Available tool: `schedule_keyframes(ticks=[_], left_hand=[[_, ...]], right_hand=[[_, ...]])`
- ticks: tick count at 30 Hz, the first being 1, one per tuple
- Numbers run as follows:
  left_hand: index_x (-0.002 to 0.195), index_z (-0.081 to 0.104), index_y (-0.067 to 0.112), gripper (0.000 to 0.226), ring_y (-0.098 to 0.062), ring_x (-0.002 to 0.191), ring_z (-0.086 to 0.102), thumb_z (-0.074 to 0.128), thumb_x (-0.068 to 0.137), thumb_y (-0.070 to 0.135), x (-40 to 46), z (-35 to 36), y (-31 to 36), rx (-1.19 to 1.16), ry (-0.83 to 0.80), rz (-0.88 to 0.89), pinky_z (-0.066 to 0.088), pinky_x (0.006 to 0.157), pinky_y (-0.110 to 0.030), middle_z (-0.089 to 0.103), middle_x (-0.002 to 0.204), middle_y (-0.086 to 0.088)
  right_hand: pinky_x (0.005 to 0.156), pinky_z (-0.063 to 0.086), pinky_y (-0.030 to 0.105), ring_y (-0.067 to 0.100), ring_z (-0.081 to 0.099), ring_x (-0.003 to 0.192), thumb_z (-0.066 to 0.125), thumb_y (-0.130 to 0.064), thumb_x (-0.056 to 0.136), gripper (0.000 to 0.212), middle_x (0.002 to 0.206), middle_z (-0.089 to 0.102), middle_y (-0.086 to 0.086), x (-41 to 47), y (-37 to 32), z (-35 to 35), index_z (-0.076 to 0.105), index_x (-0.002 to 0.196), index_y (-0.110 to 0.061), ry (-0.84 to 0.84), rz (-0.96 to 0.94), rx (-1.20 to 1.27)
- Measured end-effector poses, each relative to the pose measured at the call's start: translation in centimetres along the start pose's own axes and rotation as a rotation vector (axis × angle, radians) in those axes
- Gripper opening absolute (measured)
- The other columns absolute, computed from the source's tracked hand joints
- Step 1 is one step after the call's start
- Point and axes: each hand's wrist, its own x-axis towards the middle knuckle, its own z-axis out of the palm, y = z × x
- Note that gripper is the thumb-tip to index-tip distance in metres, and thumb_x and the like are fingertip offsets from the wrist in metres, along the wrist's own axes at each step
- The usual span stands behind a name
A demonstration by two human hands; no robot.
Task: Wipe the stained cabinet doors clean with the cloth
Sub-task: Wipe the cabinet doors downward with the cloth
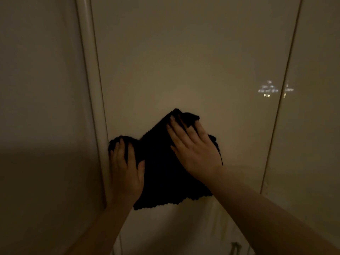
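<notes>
A dark cloth [161, 173] lies flat against a glossy cream cabinet door [184, 61] in dim light. My left hand [126, 170] presses the cloth's left corner against the door, close to the rounded vertical trim [92, 70]. My right hand [193, 148] lies spread on the cloth's upper right part, its fingertips gripping the top fold. Faint greenish streaks [219, 225] show on the door below the cloth.
A second door panel [316, 89] adjoins on the right past a thin vertical seam [283, 89]. A plain side wall [40, 89] stands to the left of the trim. A bright reflection [268, 89] glints on the door at right. A dark handle-like shape [234, 249] shows at the bottom edge.
</notes>
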Motion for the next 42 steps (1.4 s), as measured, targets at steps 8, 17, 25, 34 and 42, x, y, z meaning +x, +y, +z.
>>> schedule_keyframes(ticks=[8, 17, 25, 34, 42], left_hand=[[0.118, 0.058, 0.012, 0.040, -0.030, 0.095, 0.059, 0.039, 0.087, 0.029, 0.9, -3.8, 0.4, -0.083, -0.177, -0.043, 0.044, 0.085, -0.042, 0.062, 0.105, -0.009], [0.120, 0.060, 0.017, 0.027, -0.010, 0.098, 0.052, 0.048, 0.096, 0.015, 6.5, -10.9, 2.4, -0.346, -0.331, 0.188, 0.045, 0.090, -0.027, 0.053, 0.105, 0.002], [0.119, 0.067, 0.019, 0.028, -0.010, 0.102, 0.056, 0.054, 0.096, 0.012, 10.9, -17.6, 9.9, -0.431, -0.541, 0.255, 0.039, 0.093, -0.018, 0.061, 0.107, 0.000], [0.111, 0.068, 0.024, 0.023, -0.004, 0.101, 0.062, 0.052, 0.097, 0.014, 8.9, -20.2, 12.4, -0.678, -0.690, -0.038, 0.047, 0.089, -0.015, 0.068, 0.107, 0.009], [0.116, 0.056, -0.010, 0.079, -0.032, 0.089, 0.064, 0.047, 0.088, 0.063, 4.6, -19.7, 13.8, -0.315, -0.778, -0.522, 0.051, 0.065, -0.031, 0.063, 0.110, -0.023]], right_hand=[[0.110, 0.023, 0.043, 0.027, 0.043, 0.118, 0.043, -0.026, 0.089, 0.044, 0.131, 0.051, 0.008, -1.1, 1.6, -0.8, 0.054, 0.129, -0.011, 0.012, -0.110, 0.171], [0.093, 0.027, 0.033, 0.023, 0.052, 0.109, 0.046, -0.019, 0.092, 0.054, 0.120, 0.059, -0.002, -1.0, 3.4, -7.2, 0.034, 0.145, -0.021, -0.285, 0.149, 0.405], [0.092, 0.048, 0.037, 0.024, 0.053, 0.108, 0.053, -0.022, 0.089, 0.042, 0.121, 0.054, 0.006, -1.4, 5.1, -13.8, 0.050, 0.131, -0.021, -0.674, 0.444, 1.010], [0.079, 0.057, 0.031, 0.013, 0.069, 0.092, 0.059, -0.025, 0.093, 0.025, 0.106, 0.069, 0.002, -2.0, 3.9, -20.8, 0.059, 0.116, -0.015, -0.558, 0.730, 1.640], [0.072, 0.058, 0.038, 0.027, 0.068, 0.085, 0.057, -0.025, 0.095, 0.023, 0.100, 0.069, 0.016, 0.9, 2.8, -23.6, 0.065, 0.101, -0.004, -0.427, 0.931, 1.596]])
